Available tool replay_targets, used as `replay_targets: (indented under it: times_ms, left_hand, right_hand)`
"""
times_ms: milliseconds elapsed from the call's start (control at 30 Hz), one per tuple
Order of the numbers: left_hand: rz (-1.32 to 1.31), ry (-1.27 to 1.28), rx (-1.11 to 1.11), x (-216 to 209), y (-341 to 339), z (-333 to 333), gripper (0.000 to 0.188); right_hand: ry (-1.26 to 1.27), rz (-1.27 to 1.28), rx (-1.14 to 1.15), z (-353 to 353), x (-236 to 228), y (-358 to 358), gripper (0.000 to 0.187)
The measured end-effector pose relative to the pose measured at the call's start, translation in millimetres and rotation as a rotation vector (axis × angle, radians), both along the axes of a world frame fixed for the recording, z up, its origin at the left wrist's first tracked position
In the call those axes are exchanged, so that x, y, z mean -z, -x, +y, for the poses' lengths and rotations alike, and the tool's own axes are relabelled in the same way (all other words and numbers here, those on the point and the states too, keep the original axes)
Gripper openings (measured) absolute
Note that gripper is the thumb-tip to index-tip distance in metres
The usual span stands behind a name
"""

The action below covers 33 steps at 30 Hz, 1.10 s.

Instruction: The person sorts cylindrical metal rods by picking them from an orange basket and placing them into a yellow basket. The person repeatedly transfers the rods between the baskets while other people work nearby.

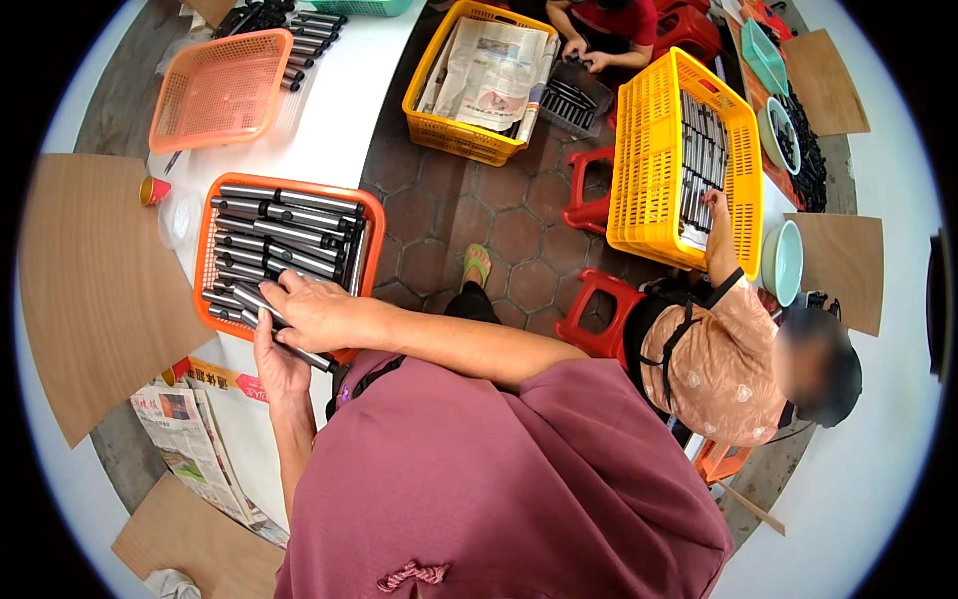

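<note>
An orange plastic basket (375, 235) on the white table at my left holds several black-and-silver tubes (299, 217), most lying side by side. Over its near edge, my right hand (317, 311) is closed from above around one slanting black-and-silver tube (311, 356), whose black end sticks out past my fingers. My left hand (281, 364) is closed on the same tube from below, its fingertips at the basket's near side. The fingers partly cover the middle of this tube.
A salmon basket (215, 92) stands farther along the table, beside more tubes (311, 38). Across the aisle, a person reaches into a yellow crate (636, 165) of tubes. Another yellow crate (469, 142) holds newspapers. Red stools (596, 311) stand on the tiled floor.
</note>
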<state>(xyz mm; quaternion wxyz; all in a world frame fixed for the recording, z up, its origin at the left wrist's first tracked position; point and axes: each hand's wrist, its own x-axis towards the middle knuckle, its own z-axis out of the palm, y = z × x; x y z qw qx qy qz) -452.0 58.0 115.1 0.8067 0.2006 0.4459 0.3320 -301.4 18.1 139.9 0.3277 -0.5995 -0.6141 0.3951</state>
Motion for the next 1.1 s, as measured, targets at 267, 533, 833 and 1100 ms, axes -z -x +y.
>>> replay_targets:
  times_ms: [267, 533, 833, 1100]
  left_hand:
    - [0.0, -0.063, -0.017, 0, -14, -5, 0.046]
    - [-0.099, 0.045, -0.155, -6, -9, -6, 0.049]
    - [-0.239, 0.009, -0.187, -8, -8, 0, 0.038]
    - [-0.281, 0.045, -0.273, -18, -1, -1, 0.035]
  right_hand:
    - [-0.125, -0.004, -0.017, -8, -5, -22, 0.065]
    - [-0.259, 0.322, 0.06, -4, -2, -19, 0.056]
    - [-0.328, 0.341, 0.181, 8, 2, -18, 0.049]
    - [-0.358, 0.25, 0.104, 18, -3, -4, 0.047]
